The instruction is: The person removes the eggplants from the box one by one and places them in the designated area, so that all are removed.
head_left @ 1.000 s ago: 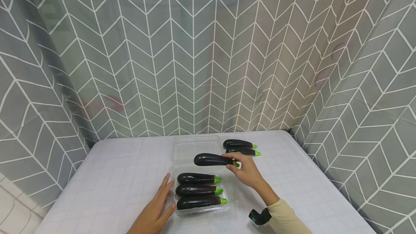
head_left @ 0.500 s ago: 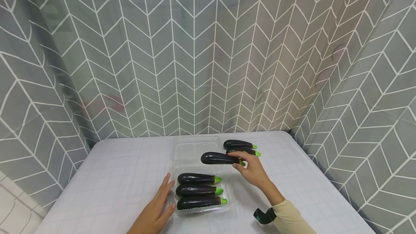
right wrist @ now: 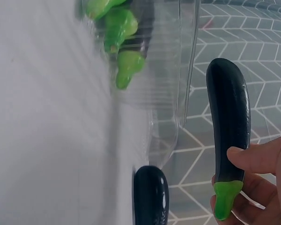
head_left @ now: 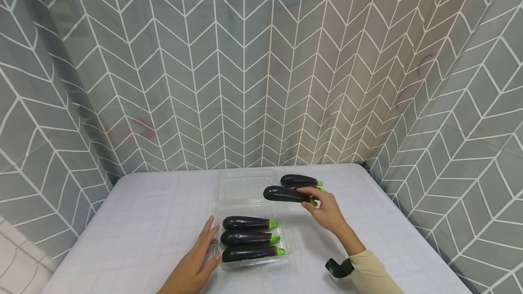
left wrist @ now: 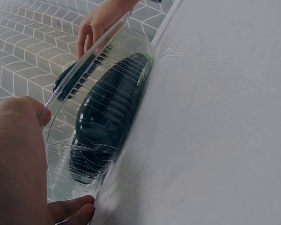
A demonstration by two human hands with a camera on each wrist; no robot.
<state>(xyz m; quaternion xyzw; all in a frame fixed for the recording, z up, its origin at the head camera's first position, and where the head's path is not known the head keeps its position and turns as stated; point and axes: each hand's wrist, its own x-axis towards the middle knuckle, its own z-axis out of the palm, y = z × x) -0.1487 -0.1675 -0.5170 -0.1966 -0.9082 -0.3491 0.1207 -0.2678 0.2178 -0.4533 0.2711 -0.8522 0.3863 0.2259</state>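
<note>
In the head view my right hand (head_left: 328, 212) pinches an eggplant (head_left: 283, 193) near its green stem end, holding it above the table. The right wrist view shows the thumb across the neck of this dark eggplant (right wrist: 228, 110). My left hand (head_left: 194, 260) lies along the left side of a clear plastic clamshell container (head_left: 287, 236), fingers extended against its wall. Inside the container, three eggplants (head_left: 246, 238) lie side by side, stems to the right. The left wrist view shows my left hand (left wrist: 18, 154) at the container's rim, with eggplants (left wrist: 110, 101) behind the ribbed wall.
The container's lid (head_left: 245, 188) is folded back, flat on the table. Another eggplant (head_left: 299, 180) lies right of the lid, with one more partly hidden behind the held one. A white cloth covers the table (head_left: 155, 221); a patterned curtain (head_left: 253, 67) stands behind. A black device (head_left: 340, 267) sits at my right wrist.
My right hand has carried the held eggplant rightward and slightly back, away from above the container toward the loose eggplants. The left hand has stayed in place.
</note>
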